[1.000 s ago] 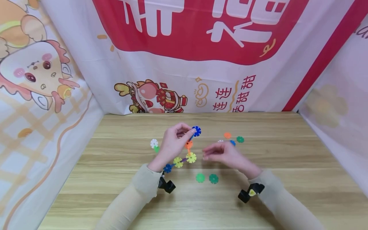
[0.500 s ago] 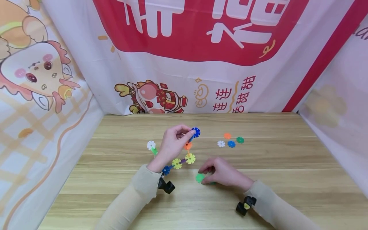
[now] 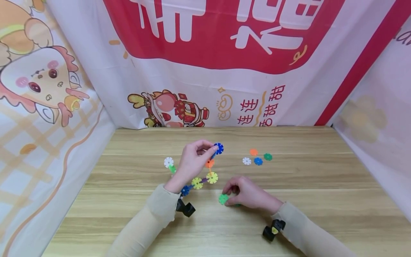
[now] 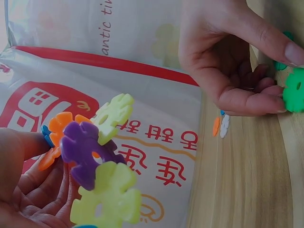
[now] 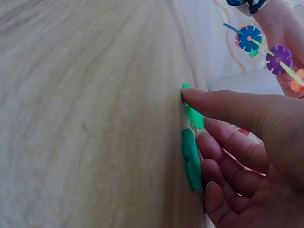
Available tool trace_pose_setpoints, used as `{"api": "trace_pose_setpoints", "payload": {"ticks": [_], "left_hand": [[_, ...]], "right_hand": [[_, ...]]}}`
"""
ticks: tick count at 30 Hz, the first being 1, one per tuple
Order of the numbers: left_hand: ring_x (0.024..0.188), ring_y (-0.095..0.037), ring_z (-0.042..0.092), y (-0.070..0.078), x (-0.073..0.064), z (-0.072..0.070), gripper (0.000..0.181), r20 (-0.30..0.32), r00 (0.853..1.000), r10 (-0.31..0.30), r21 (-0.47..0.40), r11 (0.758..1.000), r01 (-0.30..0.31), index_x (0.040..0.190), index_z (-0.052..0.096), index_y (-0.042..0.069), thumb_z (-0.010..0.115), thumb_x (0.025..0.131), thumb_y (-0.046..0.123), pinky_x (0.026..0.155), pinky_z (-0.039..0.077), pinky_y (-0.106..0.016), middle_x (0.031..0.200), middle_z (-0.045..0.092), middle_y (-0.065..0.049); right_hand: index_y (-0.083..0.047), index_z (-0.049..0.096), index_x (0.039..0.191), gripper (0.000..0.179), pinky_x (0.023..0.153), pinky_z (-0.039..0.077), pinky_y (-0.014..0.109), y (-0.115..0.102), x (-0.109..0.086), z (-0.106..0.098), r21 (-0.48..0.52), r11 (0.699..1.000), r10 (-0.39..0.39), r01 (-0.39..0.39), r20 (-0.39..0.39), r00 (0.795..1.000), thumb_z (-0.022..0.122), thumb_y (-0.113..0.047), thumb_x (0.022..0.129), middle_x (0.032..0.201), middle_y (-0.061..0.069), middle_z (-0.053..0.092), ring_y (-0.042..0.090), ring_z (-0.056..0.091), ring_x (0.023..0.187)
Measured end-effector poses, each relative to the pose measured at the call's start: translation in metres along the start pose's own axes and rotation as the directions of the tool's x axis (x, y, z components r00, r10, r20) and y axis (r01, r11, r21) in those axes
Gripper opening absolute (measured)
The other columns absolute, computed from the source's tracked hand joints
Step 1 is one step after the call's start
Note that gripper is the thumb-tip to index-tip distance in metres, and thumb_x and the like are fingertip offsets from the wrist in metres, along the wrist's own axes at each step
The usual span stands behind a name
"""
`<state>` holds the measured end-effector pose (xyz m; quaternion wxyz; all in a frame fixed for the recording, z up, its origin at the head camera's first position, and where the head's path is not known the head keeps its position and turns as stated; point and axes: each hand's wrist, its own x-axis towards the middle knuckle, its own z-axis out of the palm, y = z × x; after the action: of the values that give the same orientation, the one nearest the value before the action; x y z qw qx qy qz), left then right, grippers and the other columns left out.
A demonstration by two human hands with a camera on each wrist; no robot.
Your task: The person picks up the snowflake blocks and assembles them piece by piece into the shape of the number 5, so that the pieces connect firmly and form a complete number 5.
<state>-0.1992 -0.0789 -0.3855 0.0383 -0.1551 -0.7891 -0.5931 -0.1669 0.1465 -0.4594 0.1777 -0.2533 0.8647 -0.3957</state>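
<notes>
In the head view my left hand [image 3: 193, 159] pinches a dark blue notched disc [image 3: 219, 148] at the top of a chain of linked plastic discs. Down the chain come an orange disc [image 3: 209, 163], a yellow disc [image 3: 212, 177], a purple disc [image 4: 85, 154] and another yellow one [image 3: 197, 183]. A blue disc [image 3: 185, 190] shows beside the left wrist; the forearm hides part of the chain. My right hand [image 3: 248, 193], low at the tabletop, pinches a light green disc [image 3: 223, 199] between thumb and fingers. Under that hand lies a dark green disc [image 5: 191, 161], mostly hidden from above.
Loose orange [image 3: 253, 152], green [image 3: 268, 157], blue [image 3: 258, 161] and white [image 3: 246, 161] discs lie at the back right. Left of the left hand is a white disc [image 3: 168, 162] beside a green one [image 3: 172, 169]. Printed cloth [image 3: 192, 82] borders the wooden table [image 3: 305, 171].
My right hand has come down and toward me from beside the chain to the light green disc and taken hold of it. The left hand has barely moved, still holding the dark blue disc.
</notes>
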Motion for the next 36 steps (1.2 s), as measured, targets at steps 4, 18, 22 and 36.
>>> {"api": "trace_pose_setpoints", "payload": {"ticks": [4,18,22,36], "left_hand": [[0.079,-0.019,0.067,-0.001,0.000,0.000,0.016,0.008,1.000,-0.005,-0.006,1.000,0.005,0.104,0.073,0.015,0.070,0.099,0.030,0.068,0.057,-0.033,0.094,0.071,0.002],[0.078,-0.020,0.067,-0.001,-0.001,0.000,0.015,0.015,1.000,-0.013,-0.008,1.000,0.013,0.103,0.073,0.015,0.071,0.099,0.028,0.068,0.058,-0.034,0.094,0.071,0.001],[0.078,-0.019,0.067,-0.001,-0.002,0.001,0.014,0.023,0.999,-0.026,0.002,1.000,0.026,0.103,0.073,0.016,0.071,0.099,0.030,0.068,0.058,-0.035,0.094,0.072,0.002],[0.074,-0.021,0.066,-0.003,-0.002,0.002,0.014,0.041,0.999,-0.019,0.017,1.000,0.019,0.103,0.074,0.016,0.070,0.100,0.029,0.066,0.058,-0.037,0.093,0.072,0.002]], "right_hand": [[-0.019,0.071,0.098,0.026,0.073,0.053,0.032,0.001,0.000,0.000,0.019,1.000,0.004,-0.004,0.011,1.000,0.089,-0.016,0.080,0.092,-0.008,0.067,0.017,0.060,0.083],[-0.014,0.076,0.097,0.008,0.068,0.056,0.029,-0.001,0.000,-0.015,0.157,0.985,-0.061,0.070,-0.063,0.996,0.079,-0.011,0.090,0.089,0.001,0.071,0.020,0.063,0.079],[-0.014,0.078,0.096,0.010,0.072,0.058,0.033,-0.005,0.002,-0.033,0.122,0.982,-0.116,0.144,-0.212,0.970,0.080,-0.008,0.089,0.091,-0.002,0.073,0.020,0.066,0.080],[-0.005,0.076,0.108,0.015,0.077,0.059,0.029,-0.032,0.000,-0.065,0.211,0.961,-0.052,0.180,-0.498,0.865,0.076,-0.011,0.094,0.102,0.006,0.075,0.023,0.071,0.090]]}}
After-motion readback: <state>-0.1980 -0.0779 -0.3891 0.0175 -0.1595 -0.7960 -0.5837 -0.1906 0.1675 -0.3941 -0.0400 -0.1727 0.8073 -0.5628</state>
